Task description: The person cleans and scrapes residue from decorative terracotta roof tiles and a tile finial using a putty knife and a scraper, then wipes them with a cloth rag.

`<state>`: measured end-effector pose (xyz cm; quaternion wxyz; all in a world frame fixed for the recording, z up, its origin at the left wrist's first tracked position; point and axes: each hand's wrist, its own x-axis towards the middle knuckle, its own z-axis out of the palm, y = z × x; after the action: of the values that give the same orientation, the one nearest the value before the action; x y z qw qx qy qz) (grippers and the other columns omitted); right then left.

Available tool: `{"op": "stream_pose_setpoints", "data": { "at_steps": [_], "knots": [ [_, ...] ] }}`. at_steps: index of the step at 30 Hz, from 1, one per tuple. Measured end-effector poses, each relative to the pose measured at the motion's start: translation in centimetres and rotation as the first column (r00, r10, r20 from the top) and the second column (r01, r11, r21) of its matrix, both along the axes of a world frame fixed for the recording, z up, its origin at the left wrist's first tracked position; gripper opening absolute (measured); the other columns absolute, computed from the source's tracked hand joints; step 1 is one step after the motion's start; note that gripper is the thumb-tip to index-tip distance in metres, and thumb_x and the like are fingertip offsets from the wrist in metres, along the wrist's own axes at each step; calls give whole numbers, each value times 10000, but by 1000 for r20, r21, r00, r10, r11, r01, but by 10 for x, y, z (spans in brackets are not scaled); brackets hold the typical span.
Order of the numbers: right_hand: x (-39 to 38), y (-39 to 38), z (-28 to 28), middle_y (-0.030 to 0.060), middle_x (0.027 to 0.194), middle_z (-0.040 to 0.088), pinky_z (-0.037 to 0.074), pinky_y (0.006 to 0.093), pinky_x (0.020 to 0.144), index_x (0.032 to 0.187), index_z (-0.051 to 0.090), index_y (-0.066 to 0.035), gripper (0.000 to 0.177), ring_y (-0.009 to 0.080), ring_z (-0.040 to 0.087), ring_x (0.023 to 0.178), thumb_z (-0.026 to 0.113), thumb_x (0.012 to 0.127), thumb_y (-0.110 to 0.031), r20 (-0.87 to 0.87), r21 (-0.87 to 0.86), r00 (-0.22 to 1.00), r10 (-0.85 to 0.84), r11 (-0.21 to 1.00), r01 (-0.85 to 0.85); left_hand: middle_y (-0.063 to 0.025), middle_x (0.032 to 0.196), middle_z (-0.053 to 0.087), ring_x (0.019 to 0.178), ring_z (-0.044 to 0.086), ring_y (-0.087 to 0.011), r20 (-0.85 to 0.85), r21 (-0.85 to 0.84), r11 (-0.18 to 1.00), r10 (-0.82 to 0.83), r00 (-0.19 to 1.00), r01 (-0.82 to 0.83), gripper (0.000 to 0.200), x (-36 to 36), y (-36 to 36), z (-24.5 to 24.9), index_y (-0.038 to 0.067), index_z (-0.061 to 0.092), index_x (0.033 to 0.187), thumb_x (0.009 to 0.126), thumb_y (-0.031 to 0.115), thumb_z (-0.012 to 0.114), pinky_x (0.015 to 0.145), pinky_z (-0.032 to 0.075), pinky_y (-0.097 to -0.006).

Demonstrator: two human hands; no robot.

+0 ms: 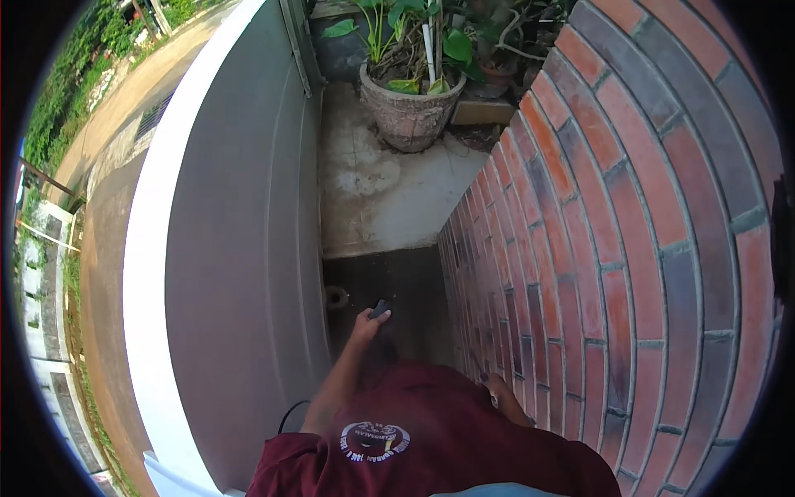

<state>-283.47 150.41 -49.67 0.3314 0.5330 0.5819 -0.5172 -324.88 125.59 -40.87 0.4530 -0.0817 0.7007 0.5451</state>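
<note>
My left hand (365,322) reaches forward, low in the narrow passage, its fingers closed around a small dark grey object (381,309). That object's upper end shows past my thumb, over the dark floor (397,269). On the other side, close beside the brick wall, my right hand (495,385) is partly covered by my maroon shirt (464,422). Its fingers are curled, and a thin dark line runs up from them; I cannot tell what it holds. A thin black cord (290,409) curves out beside my left forearm.
A brick wall (609,248) rises on the right, and a grey panelled wall with a white top edge (153,240) on the left. A round fixture (335,297) sits low near my left hand. Ahead, a planter (412,116) stands on a pale concrete slab (397,195).
</note>
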Motion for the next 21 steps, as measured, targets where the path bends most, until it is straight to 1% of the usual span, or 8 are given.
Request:
{"op": "stream_pose_setpoints", "data": {
  "at_steps": [5, 7, 9, 12, 16, 17, 20, 21],
  "knots": [
    [-81, 8, 33, 151, 722, 658, 502, 389, 535, 787, 661, 26, 129, 242, 642, 634, 682, 770, -101, -60, 11, 998, -33, 999, 33, -154, 1095, 646, 954, 642, -237, -7, 54, 996, 69, 998, -69, 490, -133, 38, -9, -28, 587, 1181, 844, 292, 742, 851, 526, -353],
    [-119, 19, 35, 174, 796, 678, 512, 412, 617, 878, 679, 22, 201, 276, 660, 715, 684, 780, -154, -78, 121, 996, 39, 992, -30, -157, 1119, 642, 988, 641, -252, -6, 71, 995, 65, 998, -65, 474, -177, 54, 35, -30, 563, 1228, 869, 239, 715, 848, 541, -365],
    [-163, 34, 27, 198, 871, 699, 522, 434, 699, 969, 696, 18, 288, 310, 679, 796, 687, 790, -207, -89, 274, 983, 159, 953, -129, -95, 1014, 654, 860, 642, -188, -26, 87, 991, 109, 994, -106, 375, -213, 76, 69, 22, 593, 1143, 863, 231, 726, 739, 542, -333],
    [-236, 68, 27, 179, 924, 703, 514, 466, 739, 1124, 681, -18, 317, 314, 685, 832, 575, 880, -190, 20, 205, 921, 390, 899, -386, -74, 949, 683, 790, 661, -165, 21, 181, 974, 135, 991, -137, 296, -260, 105, 44, 27, 626, 1113, 874, 184, 705, 712, 549, -313],
    [-359, 121, 13, 206, 940, 695, 510, 437, 737, 1144, 670, -49, 361, 295, 686, 819, 630, 842, -243, -45, 237, 961, 272, 938, -254, -77, 906, 694, 755, 666, -172, 152, 265, 955, 96, 984, -134, 254, -326, 166, 33, 6, 654, 1071, 900, 192, 681, 717, 550, -315],
    [-410, 137, 47, 208, 945, 694, 508, 429, 740, 1149, 665, -52, 375, 285, 685, 827, 641, 834, -256, -39, 198, 977, 210, 960, -199, -77, 894, 695, 745, 666, -174, 168, 285, 950, 78, 983, -125, 244, -349, 183, 32, 3, 661, 1056, 906, 196, 675, 717, 549, -315],
    [-513, 183, 61, 200, 953, 691, 507, 410, 727, 1159, 651, -53, 399, 264, 681, 839, 652, 830, -280, -138, 223, 983, 118, 971, -85, -79, 907, 694, 766, 663, -174, 126, 142, 990, -23, 992, 5, 264, -402, 229, 49, 3, 665, 1064, 919, 224, 667, 714, 546, -314],
    [-537, 195, 60, 196, 955, 691, 507, 405, 719, 1161, 646, -52, 404, 259, 679, 841, 652, 832, -287, -189, 260, 977, 97, 965, -45, -103, 946, 678, 788, 646, -204, -5, 103, 980, -171, 985, 171, 359, -423, 241, 47, -14, 627, 1125, 894, 254, 693, 698, 518, -324]
  ]
}}
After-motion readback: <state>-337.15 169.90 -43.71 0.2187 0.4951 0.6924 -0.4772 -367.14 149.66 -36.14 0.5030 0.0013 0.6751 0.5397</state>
